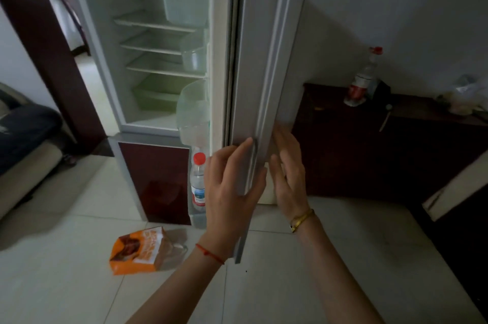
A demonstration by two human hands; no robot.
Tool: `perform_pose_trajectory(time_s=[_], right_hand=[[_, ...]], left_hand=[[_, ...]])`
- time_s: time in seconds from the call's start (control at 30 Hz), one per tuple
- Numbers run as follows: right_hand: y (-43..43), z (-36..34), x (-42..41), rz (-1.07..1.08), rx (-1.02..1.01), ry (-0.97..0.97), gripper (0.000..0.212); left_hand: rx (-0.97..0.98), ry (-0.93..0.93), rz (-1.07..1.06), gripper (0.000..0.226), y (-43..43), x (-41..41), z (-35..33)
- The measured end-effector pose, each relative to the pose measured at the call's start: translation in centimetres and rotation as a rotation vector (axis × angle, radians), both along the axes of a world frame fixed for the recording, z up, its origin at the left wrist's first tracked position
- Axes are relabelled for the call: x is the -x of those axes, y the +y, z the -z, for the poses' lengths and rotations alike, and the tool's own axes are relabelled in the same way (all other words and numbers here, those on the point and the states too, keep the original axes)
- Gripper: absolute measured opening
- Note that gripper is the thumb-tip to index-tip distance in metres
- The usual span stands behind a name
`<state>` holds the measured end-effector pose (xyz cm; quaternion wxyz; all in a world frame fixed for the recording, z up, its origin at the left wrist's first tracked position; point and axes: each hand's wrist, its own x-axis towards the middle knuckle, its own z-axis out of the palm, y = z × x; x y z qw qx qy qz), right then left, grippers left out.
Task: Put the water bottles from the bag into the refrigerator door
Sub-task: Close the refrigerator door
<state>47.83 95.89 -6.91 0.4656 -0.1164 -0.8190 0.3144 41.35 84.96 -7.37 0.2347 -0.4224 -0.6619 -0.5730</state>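
Observation:
The refrigerator door (266,59) stands edge-on in front of me, swung open. My left hand (229,189) lies with spread fingers on the door's inner edge, thumb against its rim. My right hand (289,173) rests flat on the door's outer face. A clear water bottle with a red cap (198,183) stands upright in the lowest door shelf, partly hidden by my left hand. An orange paper bag (140,251) lies on its side on the floor tiles below the fridge. Neither hand holds a bottle.
The open refrigerator (158,54) shows bare glass shelves and a green drawer. A dark wooden cabinet (369,149) stands right of the door, with another red-capped bottle (363,80) and a plastic bag (464,96) on top. A sofa (23,144) sits at the left.

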Motion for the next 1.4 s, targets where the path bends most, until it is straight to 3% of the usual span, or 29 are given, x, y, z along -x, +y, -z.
perform_pose_trajectory(time_s=[0.2, 0.6, 1.0, 1.4], right_hand=[[-2.9, 0.5, 4.7, -0.082, -0.090, -0.039, 0.053], [-11.0, 0.5, 14.9, -0.108, -0.011, -0.057, 0.056], [-16.8, 0.2, 27.3, -0.057, -0.089, -0.165, 0.058], [-16.8, -0.1, 36.9, 0.024, -0.218, -0.297, 0.056]], left_hand=[[-0.056, 0.032, -0.056, 0.054, -3.5, 4.4, 0.8], [0.001, 0.065, -0.042, 0.050, -12.3, 15.9, 0.9], [0.048, -0.029, -0.007, 0.051, -18.3, 28.5, 0.6], [0.049, -0.155, -0.053, 0.057, -19.6, 39.5, 0.3]])
